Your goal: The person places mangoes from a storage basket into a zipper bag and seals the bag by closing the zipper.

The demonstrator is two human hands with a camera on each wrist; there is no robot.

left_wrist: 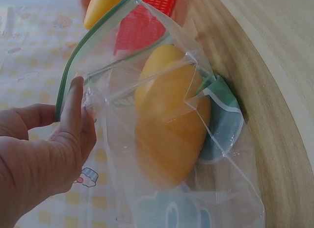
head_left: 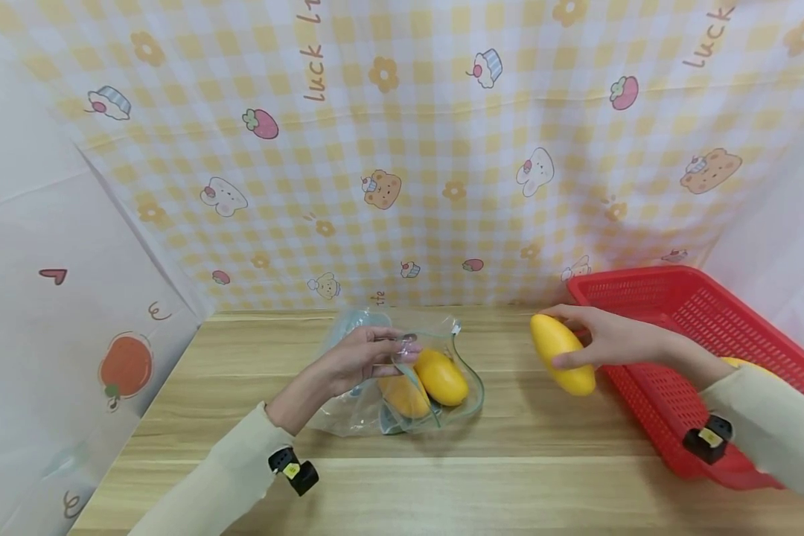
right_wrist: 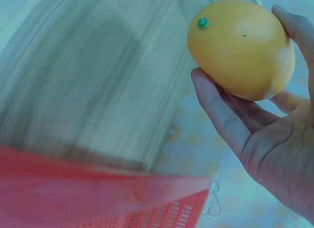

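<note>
My left hand [head_left: 362,357] pinches the upper edge of a clear zip bag [left_wrist: 235,189] near its green seal strip, holding the mouth apart. Inside the bag lie two yellow mangoes: one mango [head_left: 442,378] is by the mouth, and another mango [head_left: 402,396] sits just left of it behind the plastic. To the right, my right hand [head_left: 603,336] grips a third mango [right_wrist: 240,49] between thumb and fingers, raised between the bag and the red basket. A small green stem end shows on this mango in the right wrist view.
At the right stands a red plastic basket [head_left: 650,402] with perforated walls; a bit of a yellow thing [head_left: 750,365] shows in it past my right forearm. Below everything is a wood-grain table [head_left: 522,476]. A checked cloth [head_left: 442,149] hangs along the back.
</note>
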